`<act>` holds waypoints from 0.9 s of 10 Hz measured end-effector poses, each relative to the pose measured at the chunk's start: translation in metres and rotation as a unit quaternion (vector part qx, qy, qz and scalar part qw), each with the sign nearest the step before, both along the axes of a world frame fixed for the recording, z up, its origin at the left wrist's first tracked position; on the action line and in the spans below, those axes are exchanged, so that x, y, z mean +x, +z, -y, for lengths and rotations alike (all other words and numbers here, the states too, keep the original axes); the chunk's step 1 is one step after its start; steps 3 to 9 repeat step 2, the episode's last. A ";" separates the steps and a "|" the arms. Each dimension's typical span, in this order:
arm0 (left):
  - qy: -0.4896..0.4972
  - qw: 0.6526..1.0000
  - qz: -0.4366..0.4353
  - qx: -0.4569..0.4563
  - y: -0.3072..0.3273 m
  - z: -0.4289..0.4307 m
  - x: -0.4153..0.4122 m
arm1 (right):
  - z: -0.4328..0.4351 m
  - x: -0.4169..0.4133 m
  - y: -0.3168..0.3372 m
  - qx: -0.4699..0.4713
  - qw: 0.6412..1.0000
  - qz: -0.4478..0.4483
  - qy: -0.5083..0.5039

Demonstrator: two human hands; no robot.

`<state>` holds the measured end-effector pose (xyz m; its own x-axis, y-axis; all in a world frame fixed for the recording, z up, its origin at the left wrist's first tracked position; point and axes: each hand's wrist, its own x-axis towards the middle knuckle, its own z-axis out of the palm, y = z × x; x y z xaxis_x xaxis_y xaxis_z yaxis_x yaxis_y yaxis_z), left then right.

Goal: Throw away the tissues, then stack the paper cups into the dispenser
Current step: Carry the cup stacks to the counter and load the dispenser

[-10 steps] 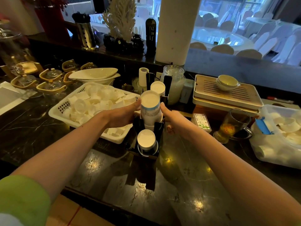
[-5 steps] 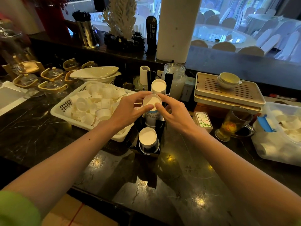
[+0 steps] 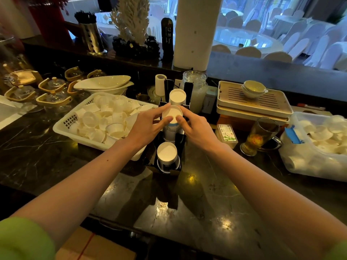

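A black cup dispenser (image 3: 150,158) stands mid-counter with three slots in a row. The middle slot holds a stack of upside-down paper cups (image 3: 172,114) with blue print on the side. My left hand (image 3: 144,126) and my right hand (image 3: 197,132) both have fingertips on the stack's white top end, one on each side. A second cup stack (image 3: 177,96) sits in the far slot and another cup stack (image 3: 167,153) in the near slot. No tissues are visible.
A white basket (image 3: 62,126) of loose small cups sits to the left. A glass mug of tea (image 3: 260,136) and a small card box (image 3: 227,133) stand to the right, with a clear bin (image 3: 300,166) of white cups beyond. A slatted tea tray (image 3: 253,102) with bowls lies behind.
The middle cup stack has sunk lower into its slot. Both hands moved from its sides up onto its top end and are resting there.
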<state>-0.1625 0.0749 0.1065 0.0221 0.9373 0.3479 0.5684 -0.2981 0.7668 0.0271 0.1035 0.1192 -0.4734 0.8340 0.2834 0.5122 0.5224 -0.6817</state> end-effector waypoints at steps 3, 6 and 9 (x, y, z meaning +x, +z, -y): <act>0.000 0.994 -0.087 0.065 0.015 0.020 0.005 | 0.024 0.009 0.017 -0.011 0.997 -0.026 -0.076; 0.000 0.994 -0.087 0.065 0.015 0.020 0.005 | 0.024 0.009 0.017 -0.011 0.997 -0.026 -0.076; 0.000 0.994 -0.087 0.065 0.015 0.020 0.005 | 0.024 0.009 0.017 -0.011 0.997 -0.026 -0.076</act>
